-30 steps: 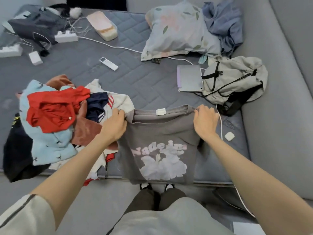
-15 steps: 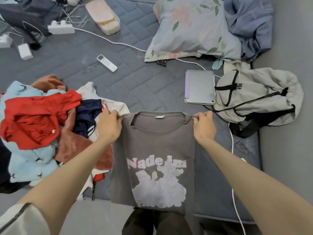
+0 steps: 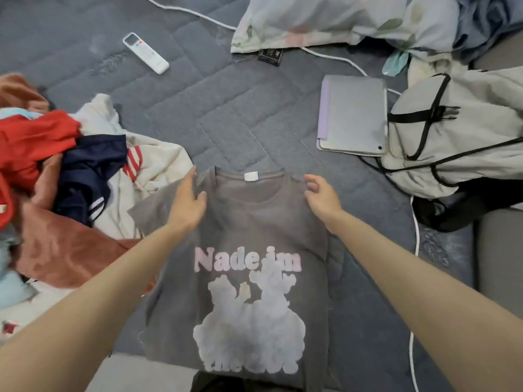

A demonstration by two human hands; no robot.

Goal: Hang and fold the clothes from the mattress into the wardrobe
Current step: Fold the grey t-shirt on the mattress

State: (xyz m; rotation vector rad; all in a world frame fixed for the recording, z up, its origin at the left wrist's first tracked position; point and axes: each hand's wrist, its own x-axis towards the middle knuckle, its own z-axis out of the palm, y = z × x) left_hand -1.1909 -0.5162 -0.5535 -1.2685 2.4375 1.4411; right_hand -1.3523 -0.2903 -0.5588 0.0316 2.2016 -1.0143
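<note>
On my feed the grey cotton T-shirt with pink lettering and a pale cloud print [image 3: 254, 222] is lying flat, print side up, on the grey quilted mattress [image 3: 226, 114], collar pointing away from me and the hem down at the near edge. The left hand [image 3: 188, 199] rests on the shirt's left shoulder with the fingers mostly straight, not gripping anything. The right hand [image 3: 322, 198] is at the other shoulder, fingers loosely curled and nothing pinched in them as far as I can see.

The messy heap of red, navy, cream and rust clothes [image 3: 70, 165] sits just left of the shirt, touching its sleeve. Farther up there's a slim white remote [image 3: 145, 53]. On the right, a silver tablet in a lilac cover [image 3: 353, 114] lies beside a light grey backpack with black straps [image 3: 458, 131].
</note>
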